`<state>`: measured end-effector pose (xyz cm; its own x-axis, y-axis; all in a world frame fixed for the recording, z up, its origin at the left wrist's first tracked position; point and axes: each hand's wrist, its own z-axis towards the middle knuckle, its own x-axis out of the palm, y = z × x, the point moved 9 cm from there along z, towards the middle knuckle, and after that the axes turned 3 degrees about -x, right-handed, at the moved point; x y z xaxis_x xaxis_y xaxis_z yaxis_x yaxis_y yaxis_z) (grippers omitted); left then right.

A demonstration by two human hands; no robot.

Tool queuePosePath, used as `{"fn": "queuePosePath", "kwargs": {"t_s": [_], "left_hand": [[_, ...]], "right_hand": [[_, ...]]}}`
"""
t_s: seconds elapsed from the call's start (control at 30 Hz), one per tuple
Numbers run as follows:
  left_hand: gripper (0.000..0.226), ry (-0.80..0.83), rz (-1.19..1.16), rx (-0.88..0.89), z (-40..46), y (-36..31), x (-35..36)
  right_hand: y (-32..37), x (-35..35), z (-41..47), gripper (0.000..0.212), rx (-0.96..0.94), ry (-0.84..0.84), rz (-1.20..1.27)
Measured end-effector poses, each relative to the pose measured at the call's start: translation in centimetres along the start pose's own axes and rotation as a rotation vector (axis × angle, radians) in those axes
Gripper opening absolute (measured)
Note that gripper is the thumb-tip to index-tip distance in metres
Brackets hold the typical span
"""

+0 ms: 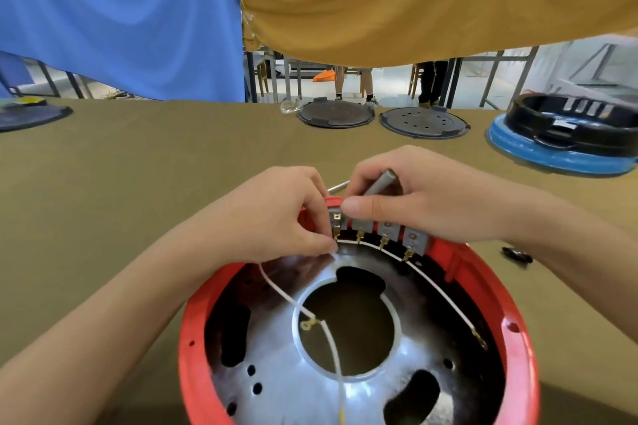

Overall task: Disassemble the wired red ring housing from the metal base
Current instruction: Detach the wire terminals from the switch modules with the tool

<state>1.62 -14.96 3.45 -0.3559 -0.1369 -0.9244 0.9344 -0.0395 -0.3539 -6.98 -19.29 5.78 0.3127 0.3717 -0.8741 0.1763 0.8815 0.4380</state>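
2 hands are met at the far rim of the red ring (518,314), which lies directly below and in front of the person with the metal base (310,386) nested inside it. The left hand (276,214) is pinched on the white wire (286,297) at the leftmost of 4 grey terminals (386,229). The right hand (424,197) is curled round a grey tool (379,183), its thumb pressed on the terminal row. The row runs left to right along the rim, so the left hand is judged nearer the wire end.
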Motion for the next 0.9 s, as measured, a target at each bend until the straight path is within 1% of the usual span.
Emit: {"fn": "queuePosePath", "kwargs": {"t_s": [0.1, 0.17, 0.37, 0.53, 0.67, 0.73, 0.9], "left_hand": [[0.005, -0.026, -0.003, 0.009, -0.2, 0.2, -0.2], [0.006, -0.024, -0.002, 0.011, -0.2, 0.2, -0.1], [0.005, -0.014, -0.006, 0.011, -0.1, 0.4, 0.0], [0.005, -0.011, -0.020, 0.005, -0.2, 0.4, 0.1], [0.004, -0.010, -0.035, 0.000, -0.1, 0.4, 0.1], [0.005, -0.007, -0.041, 0.000, -0.1, 0.4, 0.1], [0.005, -0.003, -0.055, -0.008, -0.1, 0.5, 0.2]], "right_hand": [[-0.3, 0.0, 0.0, 0.025, -0.022, -0.022, -0.099], [-0.3, -0.1, -0.1, 0.026, -0.035, -0.024, -0.122], [0.1, 0.2, -0.8, 0.026, -0.130, -0.079, -0.041], [-0.8, 0.2, -0.9, 0.031, -0.076, -0.140, 0.092], [-1.4, 0.0, -0.6, 0.025, -0.060, -0.170, 0.113], [-1.7, -0.1, -0.3, 0.026, -0.035, -0.181, 0.149], [-2.5, -0.2, 0.1, 0.031, 0.016, -0.188, 0.142]]}}
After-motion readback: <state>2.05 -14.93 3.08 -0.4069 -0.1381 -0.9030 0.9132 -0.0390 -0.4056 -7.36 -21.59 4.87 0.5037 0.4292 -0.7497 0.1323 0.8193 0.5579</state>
